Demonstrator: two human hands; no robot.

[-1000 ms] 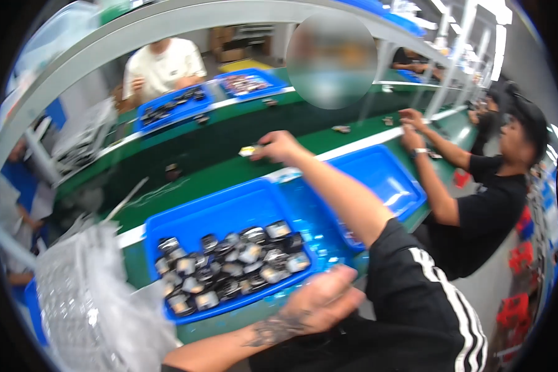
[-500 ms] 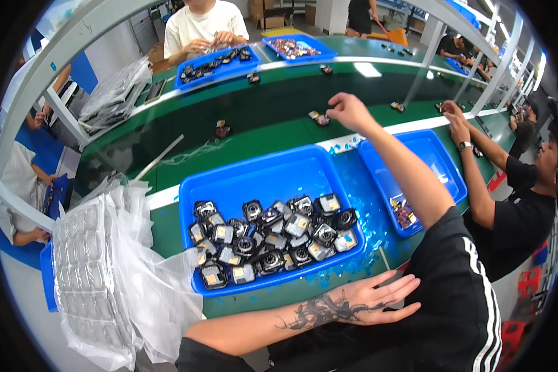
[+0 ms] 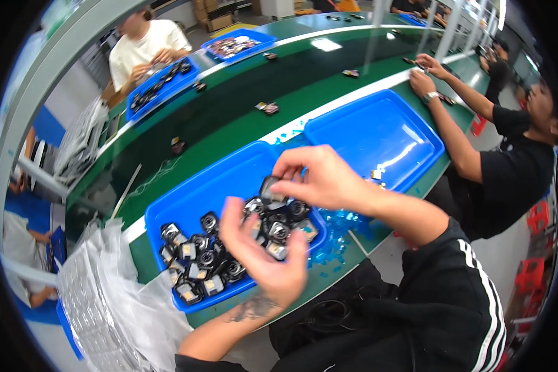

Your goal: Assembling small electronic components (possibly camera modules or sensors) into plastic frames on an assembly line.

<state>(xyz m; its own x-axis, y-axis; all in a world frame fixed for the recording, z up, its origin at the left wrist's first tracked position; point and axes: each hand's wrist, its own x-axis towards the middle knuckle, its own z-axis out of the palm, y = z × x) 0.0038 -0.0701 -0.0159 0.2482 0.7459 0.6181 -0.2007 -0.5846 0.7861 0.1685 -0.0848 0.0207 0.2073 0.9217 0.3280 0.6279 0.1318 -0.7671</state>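
Over the blue tray point(image 3: 198, 166), my right hand point(image 3: 328, 180) pinches a small black camera module point(image 3: 271, 188) with a grey face between thumb and fingers. My left hand point(image 3: 263, 257) is raised just left of it and nearer me, fingers apart and holding nothing; it is slightly blurred. Under both hands lies a heap of similar black modules point(image 3: 208, 222), some with round lens fronts and some showing grey blocks. My hands hide part of that heap.
A second blue tray point(image 3: 378, 121) on the right holds a few small parts point(image 3: 376, 178). Green conveyor point(image 3: 229, 121) carries spaced small assemblies point(image 3: 268, 108). Blue film scraps point(image 3: 338, 242) lie between trays. Clear plastic trays point(image 3: 93, 297) stand at left. A co-worker's hands point(image 3: 423, 77) work at right.
My right hand has come back from the conveyor to the module tray and now grips a module. My left hand has risen from near my body to the heap. The view has shifted right.
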